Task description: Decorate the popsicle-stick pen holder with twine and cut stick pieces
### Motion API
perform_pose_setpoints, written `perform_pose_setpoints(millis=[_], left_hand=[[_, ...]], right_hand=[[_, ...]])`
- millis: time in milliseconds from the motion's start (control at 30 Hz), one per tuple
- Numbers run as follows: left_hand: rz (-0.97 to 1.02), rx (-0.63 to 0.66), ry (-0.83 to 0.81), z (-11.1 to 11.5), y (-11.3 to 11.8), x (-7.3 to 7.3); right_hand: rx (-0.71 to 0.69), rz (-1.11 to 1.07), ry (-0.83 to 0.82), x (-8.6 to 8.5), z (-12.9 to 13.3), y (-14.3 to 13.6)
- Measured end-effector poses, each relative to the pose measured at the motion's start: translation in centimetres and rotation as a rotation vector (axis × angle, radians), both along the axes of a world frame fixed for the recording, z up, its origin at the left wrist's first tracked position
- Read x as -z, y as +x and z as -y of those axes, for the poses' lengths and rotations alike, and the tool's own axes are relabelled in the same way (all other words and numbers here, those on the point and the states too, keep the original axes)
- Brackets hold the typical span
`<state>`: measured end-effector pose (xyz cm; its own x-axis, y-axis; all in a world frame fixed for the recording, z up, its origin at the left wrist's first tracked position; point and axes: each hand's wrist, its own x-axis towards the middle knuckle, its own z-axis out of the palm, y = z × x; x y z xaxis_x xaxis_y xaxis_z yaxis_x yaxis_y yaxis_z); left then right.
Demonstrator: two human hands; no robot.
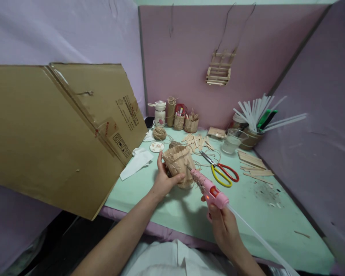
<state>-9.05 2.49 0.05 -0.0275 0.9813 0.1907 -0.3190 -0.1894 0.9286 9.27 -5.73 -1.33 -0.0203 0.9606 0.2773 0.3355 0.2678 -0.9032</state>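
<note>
My left hand (164, 180) grips a small pot-like holder (176, 163) covered with wooden craft sticks, its thumb across the near side. The holder is tilted over the table, with shaped wooden pieces on its wall. In my right hand (222, 222) is a pink glue gun (208, 188), with an orange light showing on its body and a long white glue stick (258, 234) trailing from its back. The gun's nozzle points at the holder's side and is touching or very near it. Scissors (221, 170) with one yellow and one red handle lie open just beyond the gun.
A large cardboard sheet (60, 134) leans at the left. Beyond the holder are a twine ball (159, 133) and loose craft sticks (197, 142). To the right stand a clear plastic cup (232, 142) and a container (248, 140) of glue sticks. A stick-built swing (220, 69) hangs behind.
</note>
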Motion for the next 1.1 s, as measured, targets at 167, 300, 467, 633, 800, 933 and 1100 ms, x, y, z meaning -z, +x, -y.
perform_pose_setpoints(millis=[167,300,467,633,800,933,1100], left_hand=[[-0.051,-0.032,0.05,0.1,-0.1,-0.2],[-0.06,-0.049,0.056,0.2,0.0,-0.3],[0.034,-0.055,-0.001,-0.1,-0.2,0.0],[0.164,-0.113,-0.046,-0.6,-0.5,0.1],[0.284,-0.242,-0.056,-0.9,-0.8,-0.6],[0.326,-0.259,-0.086,-1.0,-1.0,-0.9],[0.331,-0.243,-0.123,-1.1,-1.0,-1.0]], right_hand=[[0.027,-0.04,-0.076,-1.2,0.4,0.2],[0.087,-0.057,-0.233,-2.8,1.2,1.1],[0.269,-0.005,-0.22,-3.8,1.1,4.3],[0.455,0.561,0.101,-2.7,-2.3,11.1],[0.468,1.128,-0.009,1.2,-3.5,17.7],[0.569,1.262,-0.032,0.7,-2.3,17.6],[0.327,0.843,0.422,-4.8,-2.9,7.3]])
